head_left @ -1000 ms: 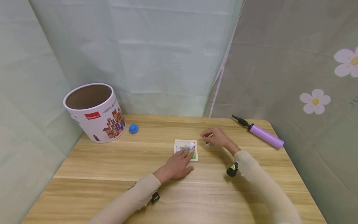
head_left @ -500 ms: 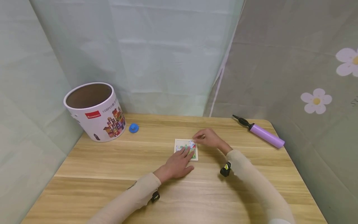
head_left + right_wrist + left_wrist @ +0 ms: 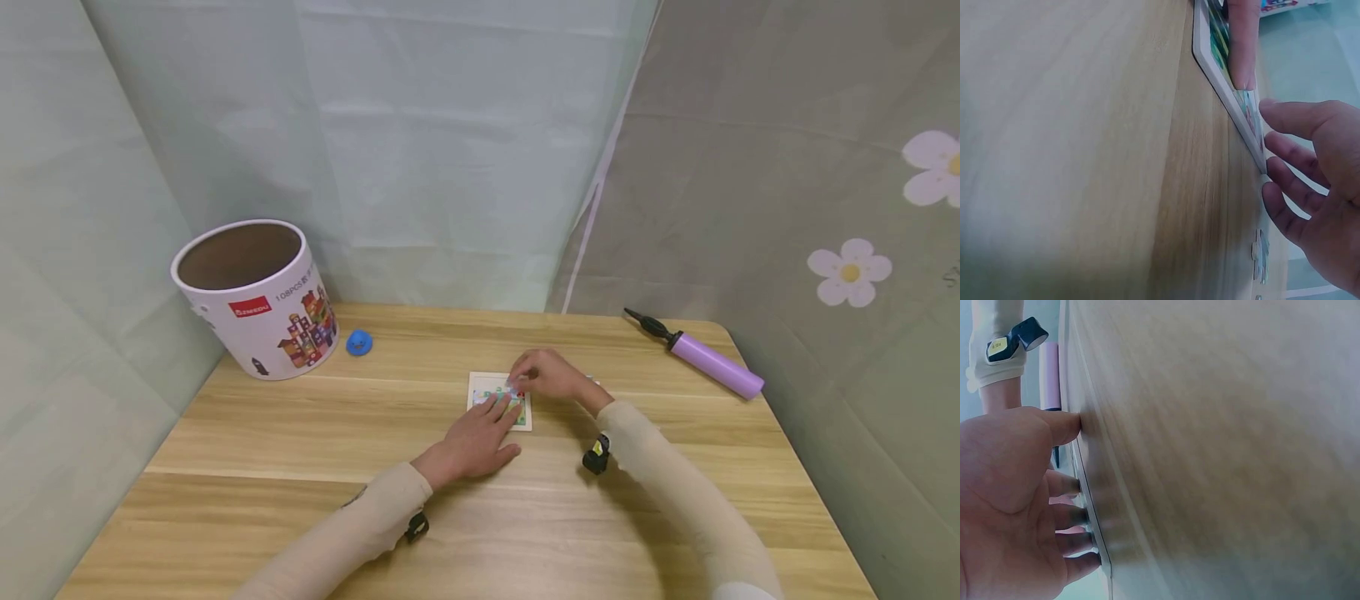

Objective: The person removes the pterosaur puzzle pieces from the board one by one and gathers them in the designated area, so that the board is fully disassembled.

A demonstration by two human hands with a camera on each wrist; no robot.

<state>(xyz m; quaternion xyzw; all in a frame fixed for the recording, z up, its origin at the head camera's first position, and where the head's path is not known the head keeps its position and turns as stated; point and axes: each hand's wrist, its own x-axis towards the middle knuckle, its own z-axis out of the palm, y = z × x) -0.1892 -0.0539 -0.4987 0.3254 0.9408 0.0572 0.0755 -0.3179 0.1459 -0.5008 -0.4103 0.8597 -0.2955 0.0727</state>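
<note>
A small jigsaw puzzle (image 3: 481, 381) in a pale square frame lies mid-table, its colourful picture partly covered by both hands. My left hand (image 3: 477, 437) rests on it with fingers spread and straight, fingertips pressing the picture. At the upper right of the frame, my right hand (image 3: 549, 374) pinches a light puzzle piece (image 3: 513, 386) between thumb and forefinger, the piece mostly hidden by the fingers. The right wrist view shows the right thumb (image 3: 1288, 117) touching the puzzle's edge, other fingers loosely bent. A loose puzzle piece (image 3: 1262, 256) lies on the table beyond the right hand.
A white printed bucket (image 3: 258, 333) stands at the back left, with a small blue toy (image 3: 358, 342) beside it. A purple hand pump (image 3: 716, 364) with a black nozzle lies at the back right. Fabric curtains (image 3: 450, 167) hang behind the wooden table (image 3: 300, 433).
My right hand has moved left from beside the puzzle onto its upper right corner, bringing a piece. The left hand stays put on the puzzle.
</note>
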